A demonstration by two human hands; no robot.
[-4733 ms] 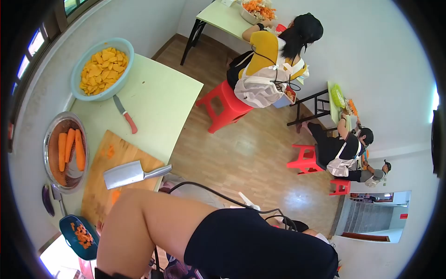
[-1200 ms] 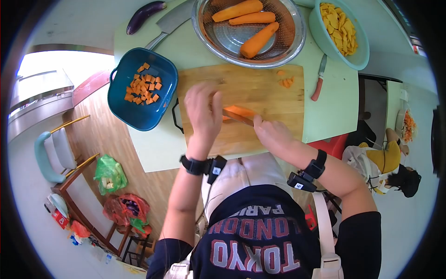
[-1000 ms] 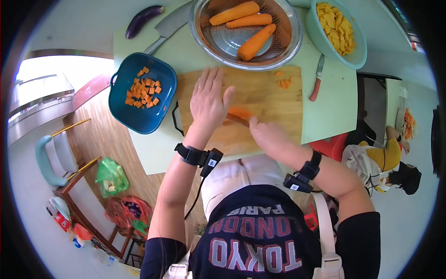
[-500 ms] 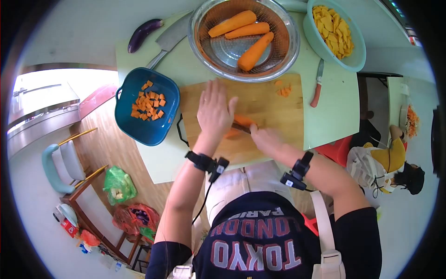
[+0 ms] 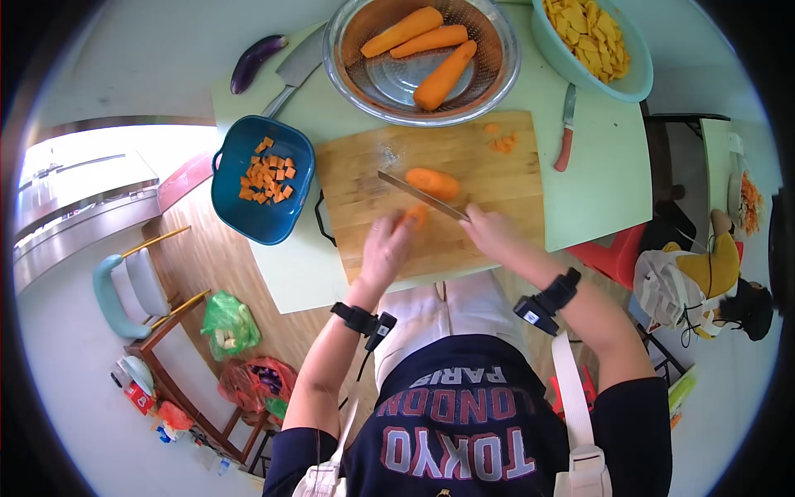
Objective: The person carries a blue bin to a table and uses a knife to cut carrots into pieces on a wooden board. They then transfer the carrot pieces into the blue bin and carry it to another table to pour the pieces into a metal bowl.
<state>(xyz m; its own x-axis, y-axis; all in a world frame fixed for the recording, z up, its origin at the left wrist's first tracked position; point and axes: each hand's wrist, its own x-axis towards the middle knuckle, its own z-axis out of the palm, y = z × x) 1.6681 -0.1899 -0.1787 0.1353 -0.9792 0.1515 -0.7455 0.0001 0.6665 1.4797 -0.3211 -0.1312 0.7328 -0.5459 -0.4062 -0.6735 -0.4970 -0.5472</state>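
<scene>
On the wooden cutting board (image 5: 356,174), my left hand (image 5: 387,247) is closed around a carrot piece (image 5: 416,217) near the board's front edge. My right hand (image 5: 495,236) grips the handle of a knife (image 5: 426,198), whose blade points to the upper left. Just beyond the blade lies a thick carrot chunk (image 5: 433,183). Small carrot scraps (image 5: 502,142) sit at the board's far right corner. Left of the board, a blue square basin (image 5: 219,199) holds diced carrot (image 5: 267,178).
A metal colander (image 5: 331,62) with three peeled carrots stands behind the board. A light-blue bowl (image 5: 563,62) of yellow slices is at the back right, near a red-handled knife (image 5: 564,149). A cleaver (image 5: 294,70) and an eggplant (image 5: 257,62) lie back left. Another person (image 5: 704,273) is at right.
My left hand has gone from lying flat on the board to holding a carrot piece nearer my body. The knife now shows between two carrot pieces. The view has shifted slightly.
</scene>
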